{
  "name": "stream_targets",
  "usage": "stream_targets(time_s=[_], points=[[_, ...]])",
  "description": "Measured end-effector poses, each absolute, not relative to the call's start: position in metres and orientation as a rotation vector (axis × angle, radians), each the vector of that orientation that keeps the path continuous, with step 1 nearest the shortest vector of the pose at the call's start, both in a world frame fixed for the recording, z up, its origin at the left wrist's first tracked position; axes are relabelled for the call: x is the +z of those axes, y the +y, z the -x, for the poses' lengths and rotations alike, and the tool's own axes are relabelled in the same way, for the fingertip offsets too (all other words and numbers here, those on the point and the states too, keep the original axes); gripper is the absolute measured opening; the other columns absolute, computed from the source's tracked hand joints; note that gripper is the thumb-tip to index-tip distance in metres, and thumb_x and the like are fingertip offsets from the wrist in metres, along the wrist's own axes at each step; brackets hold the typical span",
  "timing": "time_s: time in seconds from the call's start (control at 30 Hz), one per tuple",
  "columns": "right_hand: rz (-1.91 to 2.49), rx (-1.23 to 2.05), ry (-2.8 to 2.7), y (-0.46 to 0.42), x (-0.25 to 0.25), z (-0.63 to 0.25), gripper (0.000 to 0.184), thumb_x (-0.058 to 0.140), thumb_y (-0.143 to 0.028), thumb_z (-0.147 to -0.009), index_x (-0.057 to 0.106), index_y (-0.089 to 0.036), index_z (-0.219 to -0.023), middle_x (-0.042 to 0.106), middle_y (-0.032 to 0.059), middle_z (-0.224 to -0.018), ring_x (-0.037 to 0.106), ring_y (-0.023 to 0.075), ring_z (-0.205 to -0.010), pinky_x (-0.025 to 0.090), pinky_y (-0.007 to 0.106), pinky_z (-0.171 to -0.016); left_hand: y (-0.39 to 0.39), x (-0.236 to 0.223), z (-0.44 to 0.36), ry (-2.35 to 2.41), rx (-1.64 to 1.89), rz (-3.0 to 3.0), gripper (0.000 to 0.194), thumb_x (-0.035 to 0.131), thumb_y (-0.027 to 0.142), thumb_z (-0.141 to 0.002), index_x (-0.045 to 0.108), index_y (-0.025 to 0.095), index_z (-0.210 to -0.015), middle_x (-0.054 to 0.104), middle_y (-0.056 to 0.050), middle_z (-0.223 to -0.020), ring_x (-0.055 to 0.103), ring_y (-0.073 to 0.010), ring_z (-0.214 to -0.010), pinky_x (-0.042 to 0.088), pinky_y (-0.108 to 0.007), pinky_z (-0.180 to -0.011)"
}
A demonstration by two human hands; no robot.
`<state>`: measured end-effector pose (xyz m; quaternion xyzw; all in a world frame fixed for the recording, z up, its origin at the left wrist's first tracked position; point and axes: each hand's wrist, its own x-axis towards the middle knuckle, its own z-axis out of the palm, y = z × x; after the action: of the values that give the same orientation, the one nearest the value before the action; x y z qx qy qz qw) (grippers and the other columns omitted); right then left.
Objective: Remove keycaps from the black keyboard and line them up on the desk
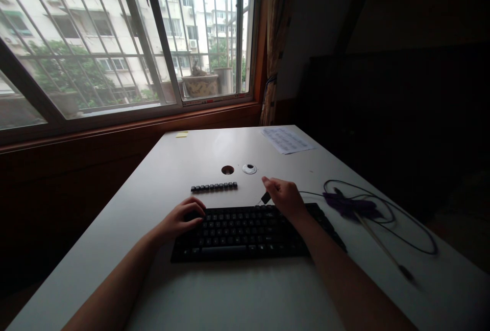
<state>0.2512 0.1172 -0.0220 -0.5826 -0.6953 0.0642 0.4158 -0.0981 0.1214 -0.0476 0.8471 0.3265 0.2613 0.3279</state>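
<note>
A black keyboard (245,234) lies on the white table in front of me. My left hand (187,215) grips its upper left corner, with fingers curled over the edge and the thumb on the near side. Closed above the upper right part of the keyboard, my right hand (285,195) holds a small black keycap puller (265,197) whose thin wire end points down and left over the top row. Behind the keyboard stands a straight row of several black keycaps (214,187), apart from both hands.
To the right lie a coiled black cable (415,246), a dark purple cloth-like thing (350,206) and a thin pale stick (378,241) with a dark tip. Farther back are a round table hole (227,170), a white ring cover (249,168), printed paper (287,139) and yellow notes (182,134).
</note>
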Motion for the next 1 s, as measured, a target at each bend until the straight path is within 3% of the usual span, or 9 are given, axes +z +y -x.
stream_targets(time_s=[0.13, 0.37, 0.73, 1.0], points=[[1.481, 0.109, -1.773, 0.117, -0.022, -0.251, 0.055, 0.041, -0.051, -0.095, 0.035, -0.020, -0.051, 0.035, -0.0033, -0.047, 0.037, 0.0114, -0.047, 0.022, 0.028, -0.052, 0.122, -0.048, 0.098, 0.858, 0.683, -2.220, 0.015, 0.060, 0.032, -0.090, 0.067, 0.019, -0.094, 0.059, -0.008, -0.109, 0.058, -0.0221, -0.104, 0.046, -0.035, -0.096], [1.437, 0.047, -1.763, 0.116, -0.021, -0.256, 0.053, 0.039, -0.047, -0.096, 0.027, -0.020, -0.051, 0.029, -0.0037, -0.047, 0.031, 0.0110, -0.046, 0.020, 0.029, -0.053, 0.121, -0.048, 0.098, 0.871, 0.699, -2.203, 0.015, 0.061, 0.032, -0.089, 0.064, 0.019, -0.094, 0.060, -0.008, -0.108, 0.058, -0.0222, -0.104, 0.046, -0.035, -0.095], [1.363, 0.063, -1.765, 0.116, -0.019, -0.260, 0.051, 0.040, -0.044, -0.096, 0.026, -0.021, -0.053, 0.030, -0.0038, -0.047, 0.033, 0.0108, -0.046, 0.023, 0.029, -0.052, 0.127, -0.053, 0.100, 0.933, 0.767, -2.117, 0.017, 0.056, 0.033, -0.091, 0.063, 0.017, -0.089, 0.065, -0.008, -0.101, 0.061, -0.0207, -0.097, 0.048, -0.034, -0.090], [1.396, 0.096, -1.731, 0.119, -0.024, -0.262, 0.052, 0.038, -0.046, -0.096, 0.028, -0.022, -0.050, 0.033, -0.0028, -0.046, 0.033, 0.0115, -0.046, 0.024, 0.029, -0.050, 0.129, -0.056, 0.103, 1.163, 0.768, -1.959, 0.021, 0.060, 0.033, -0.086, 0.065, 0.018, -0.099, 0.068, -0.006, -0.095, 0.064, -0.0207, -0.090, 0.051, -0.034, -0.081]])
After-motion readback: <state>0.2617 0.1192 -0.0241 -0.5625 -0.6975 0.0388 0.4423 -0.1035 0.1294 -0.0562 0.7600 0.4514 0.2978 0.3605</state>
